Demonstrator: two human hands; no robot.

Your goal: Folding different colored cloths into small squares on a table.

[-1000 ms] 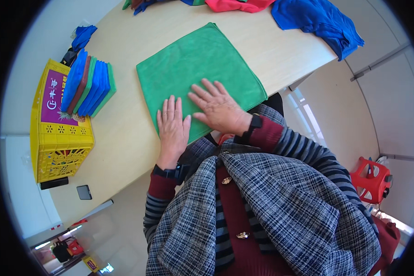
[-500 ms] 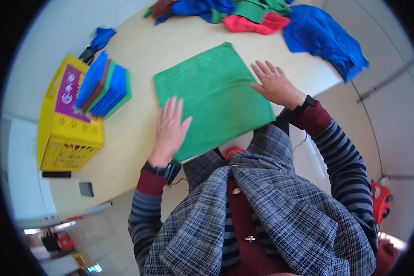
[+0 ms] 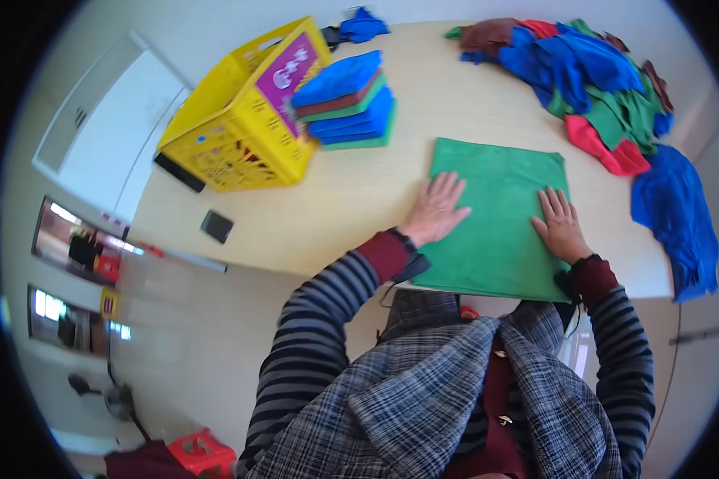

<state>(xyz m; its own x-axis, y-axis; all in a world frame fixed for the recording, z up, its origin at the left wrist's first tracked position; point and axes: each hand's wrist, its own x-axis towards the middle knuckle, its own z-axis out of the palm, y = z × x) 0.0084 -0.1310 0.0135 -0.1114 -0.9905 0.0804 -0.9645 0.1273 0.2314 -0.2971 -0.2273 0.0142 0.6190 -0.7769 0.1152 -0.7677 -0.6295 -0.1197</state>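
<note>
A green cloth (image 3: 499,215) lies spread flat, roughly square, at the table's near edge, its front side along that edge. My left hand (image 3: 437,209) rests palm down on the cloth's left side, fingers stretched out. On its right side lies my right hand (image 3: 562,226), also flat with the fingers spread. Neither hand holds anything. To the left stands a stack of folded cloths (image 3: 350,104) in blue, brown and green. A heap of crumpled cloths (image 3: 591,72) in blue, green, red and brown is at the far right.
Left of the stack stands a yellow plastic crate (image 3: 240,120) with a purple label. A small dark flat object (image 3: 216,227) lies near the table's (image 3: 295,231) front left edge. One blue cloth (image 3: 677,215) hangs over the right edge. Beyond the crate is a small blue cloth (image 3: 363,25).
The view has turned, so the table's things sit differently in the picture. Both hands are still flat and open at the two sides of the green cloth; the right one now rests lower along its side.
</note>
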